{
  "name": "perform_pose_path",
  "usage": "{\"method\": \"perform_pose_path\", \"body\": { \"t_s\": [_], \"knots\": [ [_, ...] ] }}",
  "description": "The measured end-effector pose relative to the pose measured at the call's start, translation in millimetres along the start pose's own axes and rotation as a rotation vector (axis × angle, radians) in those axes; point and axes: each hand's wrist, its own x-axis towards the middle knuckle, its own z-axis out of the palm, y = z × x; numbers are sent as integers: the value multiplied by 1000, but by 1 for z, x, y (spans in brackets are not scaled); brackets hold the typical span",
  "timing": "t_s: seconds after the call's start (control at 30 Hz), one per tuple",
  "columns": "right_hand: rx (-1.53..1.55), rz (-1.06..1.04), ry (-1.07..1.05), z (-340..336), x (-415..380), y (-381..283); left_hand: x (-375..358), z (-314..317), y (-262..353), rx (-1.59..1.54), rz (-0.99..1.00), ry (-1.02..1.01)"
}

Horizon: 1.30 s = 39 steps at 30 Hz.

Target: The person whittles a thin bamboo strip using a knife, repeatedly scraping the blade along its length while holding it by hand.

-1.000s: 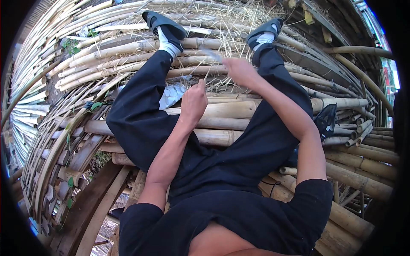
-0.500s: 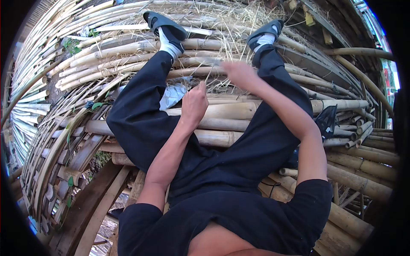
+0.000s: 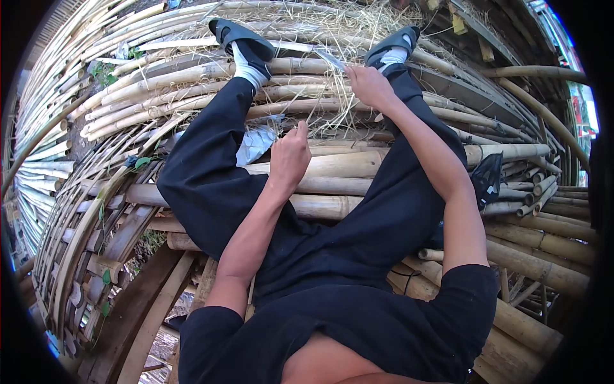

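Observation:
My left hand point(image 3: 291, 155) is closed around a thin bamboo strip point(image 3: 310, 117), whose tip shows above the fingers, between my knees. Up and to the right, my right hand point(image 3: 371, 88) grips a knife point(image 3: 331, 59), its pale blade pointing up and left, apart from the strip. Pale shavings point(image 3: 342, 96) lie below and around the blade. The handle is hidden in my fingers.
Bamboo poles point(image 3: 339, 185) lie across beneath my legs. My sandalled feet rest ahead on more poles. A crumpled plastic sheet point(image 3: 256, 144) is by my left knee, a black bag point(image 3: 487, 179) beyond my right thigh. Split bamboo point(image 3: 121, 230) is stacked at left.
My right hand has moved slightly right and up, and the knife now angles up and left. My left hand has stayed almost in place.

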Motion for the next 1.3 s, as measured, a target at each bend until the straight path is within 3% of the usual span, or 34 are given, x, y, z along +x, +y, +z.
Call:
{"method": "perform_pose_path", "body": {
  "t_s": [0.13,0.27,0.33,0.37,0.5,0.6,0.73,0.8,0.83,0.97,1.07,1.13,1.17,1.2,1.27,1.3],
  "knots": [
    [32,38,59,-1,-6,-3,0,-1,3,7,-17,-28],
    [-13,81,-81,-7,-1,-1,-3,-3,1,-5,0,1],
    [-1,105,-14,-10,3,5,1,-2,5,0,-1,4],
    [16,6,-40,2,-9,1,3,0,6,-6,10,7],
    [-9,11,-116,-3,-4,-4,-2,-4,3,21,-16,-7],
    [-30,29,28,2,-1,6,-1,-1,2,22,-12,-4],
    [14,36,-119,-1,-7,-4,0,-2,3,30,-35,-19],
    [12,68,-18,-5,0,-3,-1,-2,3,37,-36,-21],
    [-67,-59,-45,-4,-6,-10,0,-1,3,42,-37,-17],
    [-51,4,-168,-12,-13,-16,-4,1,0,39,-25,-9],
    [20,86,-55,-9,-7,-7,0,0,3,27,-21,9],
    [26,-63,-114,0,-20,-21,-3,1,1,56,-37,-32],
    [4,-6,-185,-9,-22,-18,-3,1,-1,60,-41,-35],
    [-96,-87,-159,-10,-16,-11,-2,1,0,44,-39,-24],
    [-71,18,-107,-11,-2,-5,-1,-1,2,25,-36,-10],
    [-96,-86,-114,-1,-8,-2,-1,-2,4,36,-47,-29]
  ]
}}
